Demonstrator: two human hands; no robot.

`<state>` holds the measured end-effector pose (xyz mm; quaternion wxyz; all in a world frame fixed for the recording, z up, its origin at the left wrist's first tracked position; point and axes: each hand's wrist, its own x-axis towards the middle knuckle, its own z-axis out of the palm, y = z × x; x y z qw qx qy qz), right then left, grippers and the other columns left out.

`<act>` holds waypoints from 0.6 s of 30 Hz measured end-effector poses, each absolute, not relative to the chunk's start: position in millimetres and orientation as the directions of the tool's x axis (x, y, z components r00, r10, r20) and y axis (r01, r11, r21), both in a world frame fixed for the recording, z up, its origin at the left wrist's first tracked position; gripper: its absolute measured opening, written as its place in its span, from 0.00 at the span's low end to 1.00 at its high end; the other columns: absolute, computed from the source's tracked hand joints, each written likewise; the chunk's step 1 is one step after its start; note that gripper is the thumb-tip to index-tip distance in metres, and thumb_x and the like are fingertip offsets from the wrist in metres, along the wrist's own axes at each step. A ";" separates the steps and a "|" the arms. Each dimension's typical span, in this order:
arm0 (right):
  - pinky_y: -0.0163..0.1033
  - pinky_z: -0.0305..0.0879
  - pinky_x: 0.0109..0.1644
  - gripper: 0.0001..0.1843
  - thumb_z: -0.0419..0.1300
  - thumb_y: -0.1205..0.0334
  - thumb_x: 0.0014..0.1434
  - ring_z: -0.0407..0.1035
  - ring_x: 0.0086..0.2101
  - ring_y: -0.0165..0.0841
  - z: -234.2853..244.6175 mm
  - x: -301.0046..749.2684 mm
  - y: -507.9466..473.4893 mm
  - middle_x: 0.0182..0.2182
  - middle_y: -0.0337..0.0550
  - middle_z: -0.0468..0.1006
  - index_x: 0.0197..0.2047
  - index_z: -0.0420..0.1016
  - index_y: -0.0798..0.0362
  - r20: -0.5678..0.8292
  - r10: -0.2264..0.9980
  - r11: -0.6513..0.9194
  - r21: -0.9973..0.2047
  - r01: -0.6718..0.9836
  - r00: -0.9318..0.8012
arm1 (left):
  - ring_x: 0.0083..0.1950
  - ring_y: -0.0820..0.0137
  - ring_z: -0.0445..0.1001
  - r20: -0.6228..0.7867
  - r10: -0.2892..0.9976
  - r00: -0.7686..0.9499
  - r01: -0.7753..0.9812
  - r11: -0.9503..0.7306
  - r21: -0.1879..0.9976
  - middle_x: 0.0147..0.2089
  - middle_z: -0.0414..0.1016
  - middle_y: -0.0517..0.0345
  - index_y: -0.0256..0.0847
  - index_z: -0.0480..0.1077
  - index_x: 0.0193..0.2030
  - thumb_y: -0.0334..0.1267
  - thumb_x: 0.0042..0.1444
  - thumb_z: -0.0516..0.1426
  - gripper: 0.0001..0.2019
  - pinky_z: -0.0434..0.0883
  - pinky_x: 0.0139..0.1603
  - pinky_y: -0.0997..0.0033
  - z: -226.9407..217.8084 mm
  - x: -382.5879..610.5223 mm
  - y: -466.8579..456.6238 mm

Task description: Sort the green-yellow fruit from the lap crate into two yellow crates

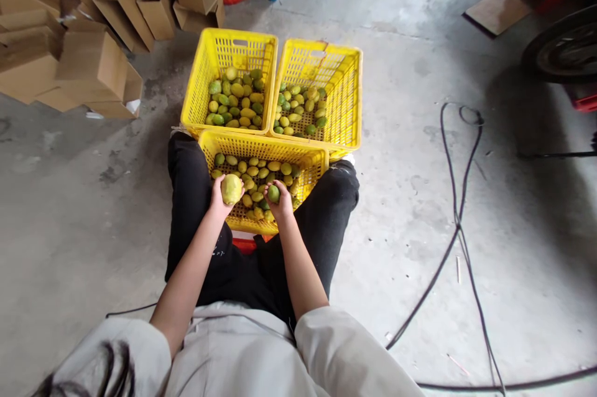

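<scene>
Grey concrete floor w/ 3 yellow crates, 2 far & 1 near crate btwn the knees, each w/ many green-yellow fruits, too bunched to count exactly. Forearms reach fwd, converging slightly: L hand has fingers round 1 lg yellowish fruit, R hand round 1 sm green fruit, both over near crate. Crate rims sit close together; floor runs R to black cable, L to cardboard boxes.
</scene>
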<state>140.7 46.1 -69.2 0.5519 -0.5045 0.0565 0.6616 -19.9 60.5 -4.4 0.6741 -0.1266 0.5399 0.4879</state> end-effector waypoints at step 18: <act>0.31 0.79 0.43 0.06 0.67 0.68 0.52 0.79 0.35 0.28 -64.8 135.7 48.1 0.30 0.35 0.78 0.32 0.74 0.51 -0.735 0.656 -0.266 -0.438 -0.859 0.172 | 0.34 0.69 0.80 -0.851 0.517 -0.091 -0.740 0.537 0.405 0.35 0.77 0.56 0.40 0.72 0.44 0.41 0.64 0.61 0.07 0.81 0.39 0.70 -9.8 -19.8 59.6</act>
